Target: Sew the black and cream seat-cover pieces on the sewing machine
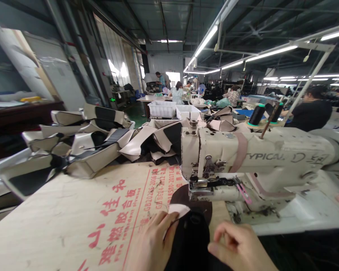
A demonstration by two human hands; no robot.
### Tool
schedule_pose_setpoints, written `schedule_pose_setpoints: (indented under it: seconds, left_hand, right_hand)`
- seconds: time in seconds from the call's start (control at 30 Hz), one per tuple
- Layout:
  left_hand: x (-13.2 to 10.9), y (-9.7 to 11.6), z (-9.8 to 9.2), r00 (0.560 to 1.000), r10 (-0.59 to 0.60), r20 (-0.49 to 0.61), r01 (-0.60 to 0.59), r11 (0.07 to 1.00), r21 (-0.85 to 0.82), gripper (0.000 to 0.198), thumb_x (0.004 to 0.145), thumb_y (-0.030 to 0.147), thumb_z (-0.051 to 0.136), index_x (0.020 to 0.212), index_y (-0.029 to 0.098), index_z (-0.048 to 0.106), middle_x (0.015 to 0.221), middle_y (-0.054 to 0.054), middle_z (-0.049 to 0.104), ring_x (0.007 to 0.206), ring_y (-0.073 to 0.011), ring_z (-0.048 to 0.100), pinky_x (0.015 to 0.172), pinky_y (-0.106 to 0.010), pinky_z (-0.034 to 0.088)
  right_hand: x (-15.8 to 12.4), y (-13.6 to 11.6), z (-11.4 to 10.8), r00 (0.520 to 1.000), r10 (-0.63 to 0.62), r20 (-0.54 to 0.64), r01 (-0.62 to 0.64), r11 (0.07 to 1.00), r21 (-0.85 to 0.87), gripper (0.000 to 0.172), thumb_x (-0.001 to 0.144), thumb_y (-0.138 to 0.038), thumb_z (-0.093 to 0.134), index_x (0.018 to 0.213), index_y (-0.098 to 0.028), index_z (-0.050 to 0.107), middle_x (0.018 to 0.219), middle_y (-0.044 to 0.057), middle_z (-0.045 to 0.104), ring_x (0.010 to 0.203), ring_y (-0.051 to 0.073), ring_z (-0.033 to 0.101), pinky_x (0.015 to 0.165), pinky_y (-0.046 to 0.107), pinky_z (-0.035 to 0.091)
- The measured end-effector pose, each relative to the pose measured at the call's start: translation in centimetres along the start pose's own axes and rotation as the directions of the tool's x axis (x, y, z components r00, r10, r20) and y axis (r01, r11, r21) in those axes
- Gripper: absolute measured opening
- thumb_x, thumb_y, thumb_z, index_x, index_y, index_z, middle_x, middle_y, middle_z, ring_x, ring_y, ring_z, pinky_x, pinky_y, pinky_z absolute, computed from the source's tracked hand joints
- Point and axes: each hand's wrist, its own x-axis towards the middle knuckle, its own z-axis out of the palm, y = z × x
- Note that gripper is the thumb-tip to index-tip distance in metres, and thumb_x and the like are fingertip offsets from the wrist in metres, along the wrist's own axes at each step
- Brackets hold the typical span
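In the head view, my left hand (159,235) pinches the edge of a black fabric piece (190,241) beside its pale flap (179,209). A dark rounded plate (178,195) shows behind this piece, under the arm of the sewing machine (214,146). My right hand (238,244) is just right of the fabric, fingers loosely curled, with a gap between thumb and forefinger and nothing seen in it. Whether its thumb touches the fabric I cannot tell. The piece's lower end runs out of view.
Pale and black sewn pieces (90,158) are heaped along the far side of the plywood board (81,210). Black thread spools (256,114) stand behind the machine. White bins (162,109) are further back. A person in black (310,111) is at the right.
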Motion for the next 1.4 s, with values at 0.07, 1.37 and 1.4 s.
schedule_pose_setpoints:
  seconds: [0.07, 1.37, 1.4]
  left_hand:
    - [0.0, -0.3, 0.0, 1.0, -0.005, -0.005, 0.005, 1.0, -0.03, 0.022, 0.09, 0.036, 0.041, 0.103, 0.031, 0.058, 0.095, 0.001, 0.063, 0.081, -0.0137, 0.062, 0.073, -0.023, 0.051]
    - [2.5, -3.0, 0.5, 0.979, -0.026, 0.201, 0.107, 0.909, -0.402, 0.032, 0.09, 0.037, 0.043, 0.121, 0.038, 0.051, 0.128, 0.006, 0.052, 0.12, -0.0136, 0.045, 0.104, -0.029, 0.037]
    - [2.9, -2.6, 0.4, 0.98, 0.022, 0.197, 0.059, 0.916, -0.396, 0.03, 0.09, 0.035, 0.043, 0.119, 0.038, 0.053, 0.126, 0.005, 0.053, 0.117, -0.0132, 0.048, 0.101, -0.027, 0.039]
  right_hand:
    - [2.1, 0.6, 1.0, 0.994, 0.107, 0.028, -0.105, 0.992, -0.072, 0.035, 0.074, -0.051, 0.059, 0.097, -0.025, 0.058, 0.062, -0.003, 0.057, 0.057, 0.017, 0.057, 0.055, 0.03, 0.049]
    - [7.9, 2.9, 6.2, 0.948, -0.312, 0.068, 0.316, 0.947, -0.064, 0.021, 0.091, -0.017, 0.033, 0.103, -0.018, 0.051, 0.1, 0.008, 0.06, 0.092, 0.021, 0.057, 0.081, 0.037, 0.05]
    - [8.0, 2.8, 6.0, 0.949, -0.305, 0.079, 0.309, 0.95, -0.048, 0.02, 0.091, -0.017, 0.034, 0.101, -0.018, 0.052, 0.099, 0.008, 0.06, 0.093, 0.021, 0.057, 0.081, 0.037, 0.05]
